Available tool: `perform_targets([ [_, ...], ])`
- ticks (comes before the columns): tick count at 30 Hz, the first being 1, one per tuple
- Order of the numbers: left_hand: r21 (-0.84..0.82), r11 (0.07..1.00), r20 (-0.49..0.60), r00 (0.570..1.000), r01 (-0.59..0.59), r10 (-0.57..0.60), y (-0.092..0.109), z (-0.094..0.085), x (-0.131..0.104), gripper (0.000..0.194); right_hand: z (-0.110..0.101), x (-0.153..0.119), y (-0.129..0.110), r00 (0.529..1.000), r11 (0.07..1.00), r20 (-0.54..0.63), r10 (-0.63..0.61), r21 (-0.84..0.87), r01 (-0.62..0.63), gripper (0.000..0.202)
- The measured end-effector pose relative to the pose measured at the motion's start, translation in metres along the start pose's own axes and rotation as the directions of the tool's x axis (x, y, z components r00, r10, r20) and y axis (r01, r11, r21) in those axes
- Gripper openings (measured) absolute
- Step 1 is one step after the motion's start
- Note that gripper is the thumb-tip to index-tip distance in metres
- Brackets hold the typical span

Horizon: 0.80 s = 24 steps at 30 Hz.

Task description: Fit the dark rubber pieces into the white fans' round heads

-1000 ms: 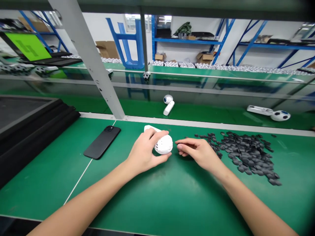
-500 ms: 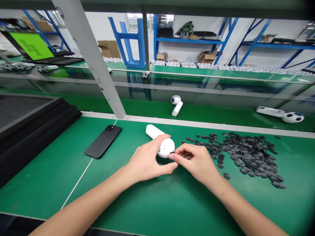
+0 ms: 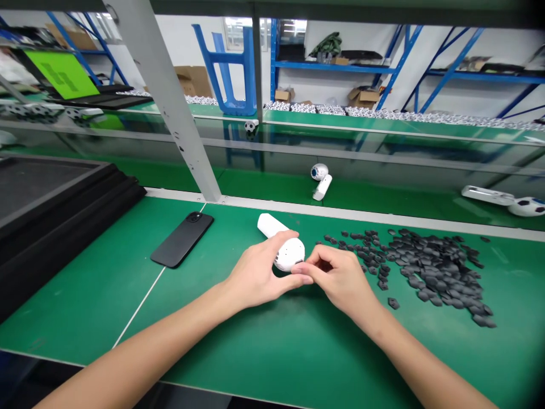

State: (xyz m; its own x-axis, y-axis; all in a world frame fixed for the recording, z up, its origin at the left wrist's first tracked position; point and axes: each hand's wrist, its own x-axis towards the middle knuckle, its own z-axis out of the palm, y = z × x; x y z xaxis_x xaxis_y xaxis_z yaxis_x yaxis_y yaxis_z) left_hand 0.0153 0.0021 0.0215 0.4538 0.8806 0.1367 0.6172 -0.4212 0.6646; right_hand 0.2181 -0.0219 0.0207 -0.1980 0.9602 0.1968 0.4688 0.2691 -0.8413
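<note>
My left hand (image 3: 259, 272) is closed around the round head of a white handheld fan (image 3: 290, 253), thumb and fingers on either side of it. The white handle (image 3: 272, 225) points away to the upper left. At the head's lower right edge, my right hand (image 3: 340, 278) pinches with thumb and forefinger against the shell. A small black pentagonal piece (image 3: 298, 262) shows there at the fingertips, mostly hidden. Right of the hands, a spread pile of similar black pieces (image 3: 443, 267) lies on the green bench (image 3: 272, 352).
A black phone (image 3: 182, 240) lies left of the hands. Black trays (image 3: 80, 210) are stacked at far left. A grey post (image 3: 170, 108) rises behind. On the sunken green belt (image 3: 374, 196) lie a white unit (image 3: 322, 186) and a football-patterned unit (image 3: 489, 195). Blue shelving stands beyond.
The black piece at the right fingertips now sits against the fan head's edge, and the head has tilted slightly. The belt units appear further right; the whole view has shifted a little.
</note>
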Motion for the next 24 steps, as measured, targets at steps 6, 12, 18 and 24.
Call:
perform_targets([
  [6, 0.021, 0.999, 0.001, 1.0, -0.031, 0.031, -0.012, -0.005, 0.006, 0.059, -0.023, 0.008, 0.01, 0.988, 0.989, 0.112, -0.107, -0.093, 0.117, 0.039],
  [12, -0.06, 0.997, -0.022, 0.999, -0.047, 0.046, -0.017, -0.011, 0.008, 0.049, -0.063, 0.016, 0.035, 0.991, 0.939, 0.133, -0.031, -0.337, 0.074, 0.035],
  [18, -0.252, 0.967, -0.142, 0.99, -0.042, 0.006, -0.02, -0.016, 0.009, 0.041, -0.056, 0.015, 0.05, 0.952, 0.855, 0.298, -0.065, -0.475, 0.207, 0.023],
  [24, -0.265, 0.964, -0.126, 0.99, 0.027, -0.063, -0.018, -0.019, 0.01, 0.047, -0.04, 0.019, 0.054, 0.955, 0.834, 0.287, -0.076, -0.506, 0.219, 0.023],
])
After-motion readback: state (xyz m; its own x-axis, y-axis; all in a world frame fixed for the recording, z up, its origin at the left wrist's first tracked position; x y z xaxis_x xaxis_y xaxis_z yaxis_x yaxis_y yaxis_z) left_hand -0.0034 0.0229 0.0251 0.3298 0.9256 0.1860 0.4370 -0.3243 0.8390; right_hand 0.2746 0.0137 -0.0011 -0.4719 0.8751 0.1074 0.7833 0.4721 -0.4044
